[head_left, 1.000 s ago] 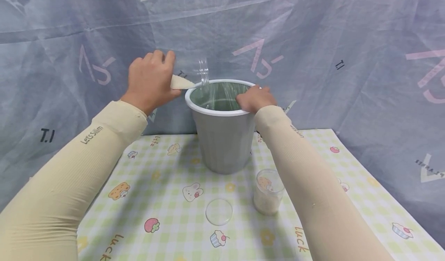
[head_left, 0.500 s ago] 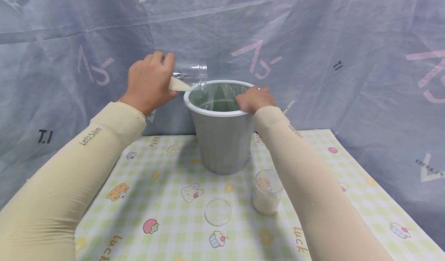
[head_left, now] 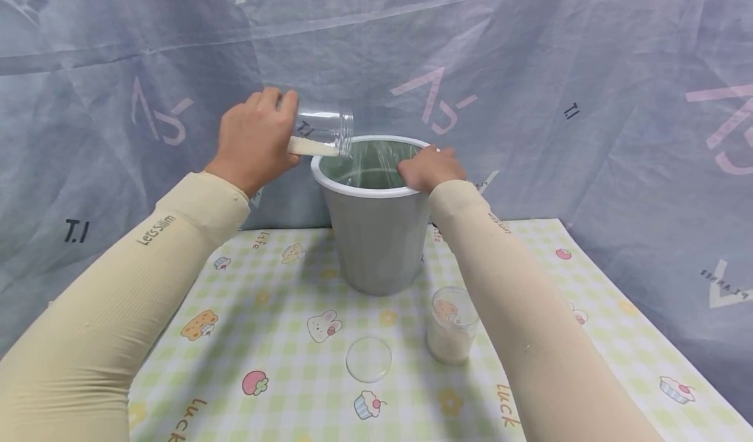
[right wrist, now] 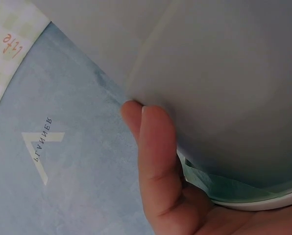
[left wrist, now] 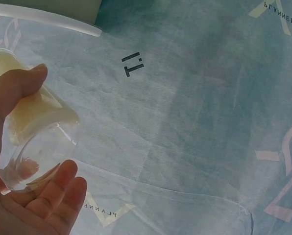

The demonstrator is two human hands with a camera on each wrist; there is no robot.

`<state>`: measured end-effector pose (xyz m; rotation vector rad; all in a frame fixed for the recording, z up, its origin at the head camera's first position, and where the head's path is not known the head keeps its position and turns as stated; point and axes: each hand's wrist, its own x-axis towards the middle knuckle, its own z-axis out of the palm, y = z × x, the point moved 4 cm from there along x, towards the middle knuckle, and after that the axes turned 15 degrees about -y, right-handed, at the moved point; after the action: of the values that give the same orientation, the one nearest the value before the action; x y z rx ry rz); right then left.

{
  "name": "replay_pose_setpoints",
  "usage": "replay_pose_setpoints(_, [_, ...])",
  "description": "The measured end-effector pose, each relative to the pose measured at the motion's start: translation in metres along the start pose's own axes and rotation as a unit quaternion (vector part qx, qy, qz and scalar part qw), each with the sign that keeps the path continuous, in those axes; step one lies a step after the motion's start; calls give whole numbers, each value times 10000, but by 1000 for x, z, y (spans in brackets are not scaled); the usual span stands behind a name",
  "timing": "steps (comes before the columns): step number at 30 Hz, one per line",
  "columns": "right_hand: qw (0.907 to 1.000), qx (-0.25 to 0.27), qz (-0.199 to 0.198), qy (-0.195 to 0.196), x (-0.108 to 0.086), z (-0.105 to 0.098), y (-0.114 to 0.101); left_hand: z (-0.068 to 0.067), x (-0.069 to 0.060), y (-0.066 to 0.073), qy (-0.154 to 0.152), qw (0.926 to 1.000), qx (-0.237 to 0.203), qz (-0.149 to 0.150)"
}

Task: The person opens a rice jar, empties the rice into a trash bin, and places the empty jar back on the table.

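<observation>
Tipped slightly further than half a second ago, a clear jar (head_left: 320, 125) lies nearly on its side in a person's left hand (head_left: 255, 138), its pale grains (head_left: 312, 146) now spread to the mouth, by the left side of a gray wastebasket's (head_left: 379, 239) opening. Thumb and fingers curl around the jar; the right hand (head_left: 432, 167) grips the wastebasket's white rim. A second jar (head_left: 453, 334), partly filled, stands on the checkered tablecloth (head_left: 282, 337) near a clear disc (head_left: 368, 359), possibly a lid. Grains could scatter onto the cloth if the mouth drifts left of the rim; smooth plastic or glass might slip from a loosened grasp, and a hard pull could topple the wastebasket.
</observation>
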<state>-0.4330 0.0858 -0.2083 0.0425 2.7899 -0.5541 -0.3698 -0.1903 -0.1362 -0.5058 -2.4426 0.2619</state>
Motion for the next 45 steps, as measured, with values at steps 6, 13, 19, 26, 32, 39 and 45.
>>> replay_pose_setpoints(6, [10000, -20, 8, -13, 0, 0, 0, 1, 1, 1, 74, 10000, 15, 61])
replay_pose_setpoints(13, [10000, -2, -4, 19, 0, 0, 0, 0, 2, 1, 129, 9998, 42, 110])
replay_pose_setpoints(19, [10000, 0, -2, 53, 1, 0, 0, 0, 3, 1, 259, 9994, 57, 220])
replay_pose_setpoints(26, [10000, 32, 20, 37, 1, 0, 0, -1, 3, 3, 273, 9993, 107, 226])
replay_pose_setpoints(32, [10000, 25, 29, 37, 1, 1, -1, -2, 3, 3, 182, 9995, 147, 218])
replay_pose_setpoints(39, [10000, -1, 23, 62, 2, 0, -1, -3, 3, 4, 225, 9991, 224, 280])
replay_pose_setpoints(45, [10000, 30, 35, 48, 2, 0, -2, -2, 3, 5, 152, 9992, 187, 324])
